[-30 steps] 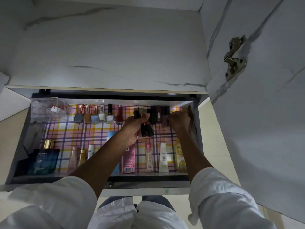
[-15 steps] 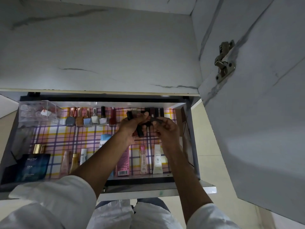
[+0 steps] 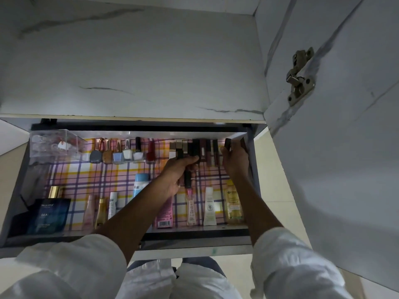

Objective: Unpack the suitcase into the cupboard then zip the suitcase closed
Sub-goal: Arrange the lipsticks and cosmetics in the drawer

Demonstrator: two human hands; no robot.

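Note:
An open cupboard drawer (image 3: 194,231) lined with pink, yellow and purple checked paper lies below me. My left hand (image 3: 179,173) grips a bundle of dark lipstick tubes (image 3: 187,180) over the drawer's middle right. My right hand (image 3: 234,160) pinches a single dark lipstick tube (image 3: 227,144) at the drawer's back right corner, beside a row of upright dark lipsticks (image 3: 203,149) along the back wall. The suitcase is out of view.
Several nail polish bottles (image 3: 121,153) line the back, left of the lipsticks, next to a clear plastic box (image 3: 54,145). Tubes and bottles (image 3: 210,209) lie along the front, with a dark blue perfume box (image 3: 48,214) front left. The open cupboard door (image 3: 336,147) with its hinge (image 3: 300,76) stands right.
My right hand took one lipstick from the bundle in my left hand and carried it right to the back right corner. My left hand stayed over the drawer's middle.

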